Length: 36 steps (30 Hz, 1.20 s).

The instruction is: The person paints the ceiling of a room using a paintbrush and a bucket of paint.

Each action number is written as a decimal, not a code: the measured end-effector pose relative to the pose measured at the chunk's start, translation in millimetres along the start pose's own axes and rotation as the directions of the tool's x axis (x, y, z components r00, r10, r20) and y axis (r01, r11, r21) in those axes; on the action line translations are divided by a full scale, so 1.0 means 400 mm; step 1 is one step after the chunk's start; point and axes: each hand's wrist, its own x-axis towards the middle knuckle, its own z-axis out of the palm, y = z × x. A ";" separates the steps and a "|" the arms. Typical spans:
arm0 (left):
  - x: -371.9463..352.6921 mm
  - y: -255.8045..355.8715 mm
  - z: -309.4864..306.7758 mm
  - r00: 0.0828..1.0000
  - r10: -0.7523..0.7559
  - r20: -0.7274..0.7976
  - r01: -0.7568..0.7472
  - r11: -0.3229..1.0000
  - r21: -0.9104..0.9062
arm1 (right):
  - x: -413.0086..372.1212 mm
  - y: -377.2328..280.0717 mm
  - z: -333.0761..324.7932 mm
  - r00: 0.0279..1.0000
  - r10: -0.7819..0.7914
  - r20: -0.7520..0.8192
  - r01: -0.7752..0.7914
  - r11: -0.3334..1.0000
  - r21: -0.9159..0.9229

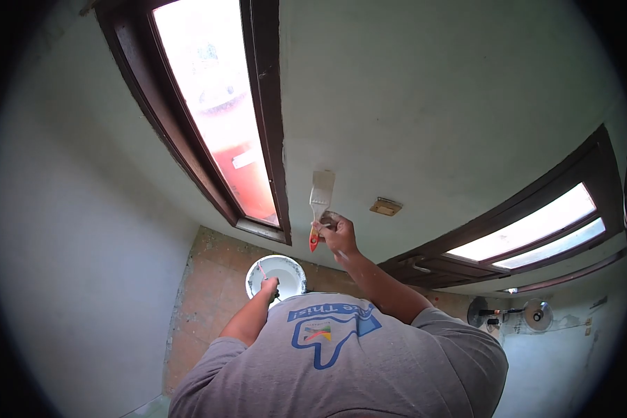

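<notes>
My right hand (339, 235) is closed around the handle of a paintbrush (320, 197). The handle is red and yellow at its end, and the pale, paint-covered bristles point up against the greenish-white wall (369, 118). Lower and to the left, my left hand (270, 286) is closed at the near side of a white bucket (296, 269), holding it at the rim or handle; the exact grip is hard to make out. A thin pinkish strip shows beside those fingers. The bucket looks pale inside, with paint marks around its rim.
A dark-framed window (261, 104) stands left of the brush. A small yellowish switch plate (385, 206) sits on the wall to its right. Farther right is another dark frame with glass panes (529, 226). Brownish, spotted flooring (205, 292) lies below, and a dumbbell-like object (536, 315) shows at right.
</notes>
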 end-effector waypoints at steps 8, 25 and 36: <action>-0.019 -0.013 -0.008 1.000 -0.003 -0.008 0.003 1.000 0.022 | 0.072 -0.102 -0.004 0.950 -0.312 -0.018 0.307 0.941 -0.143; -0.085 -0.039 -0.007 0.999 0.007 -0.032 -0.007 1.000 0.003 | 0.055 -0.082 -0.048 0.940 -0.335 -0.066 0.304 0.909 -0.287; -0.091 -0.076 -0.027 0.999 -0.028 -0.018 0.028 1.000 -0.010 | -0.005 -0.101 -0.041 0.920 -0.389 0.045 0.371 0.832 -0.411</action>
